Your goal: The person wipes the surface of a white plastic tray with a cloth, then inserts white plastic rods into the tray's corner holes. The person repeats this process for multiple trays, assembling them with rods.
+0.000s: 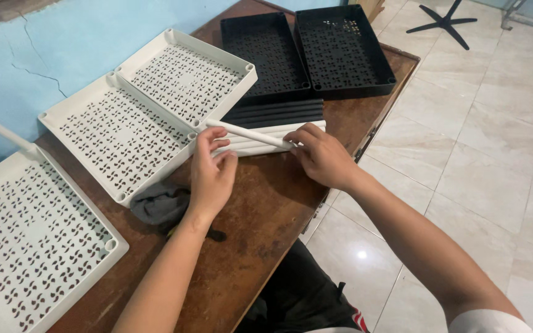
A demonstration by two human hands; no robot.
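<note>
While both hands are closing on a single white tube (249, 134), the step in hand looks like lifting one piece off a small stock of tubes near the middle of the wooden table (260, 216). The left hand (211, 172) is pinching the tube's left end between thumb and fingertips, with the other fingers curled narrow. The right hand (322, 154) is gripping the tube's right end, its fingers bent over it so that the end itself is hidden. The tube is lying slightly tilted, its left end farther away, and it is resting across or just above a row of white tubes (266, 143); whether it is touching them cannot be told. Just beyond these, a row of black tubes (276, 113) is lying side by side.

As a judgement, the next move calls for an even grip at both ends so that the long, thin piece is staying level and not knocking its neighbours.

The tube is looking smooth, matte, straight, slender and rigid. To its left, white perforated trays (118, 135) are sitting edge to edge; at the far side, black perforated trays (309, 52) are sitting together. A dark cloth (161, 203) is lying near the left wrist.
</note>
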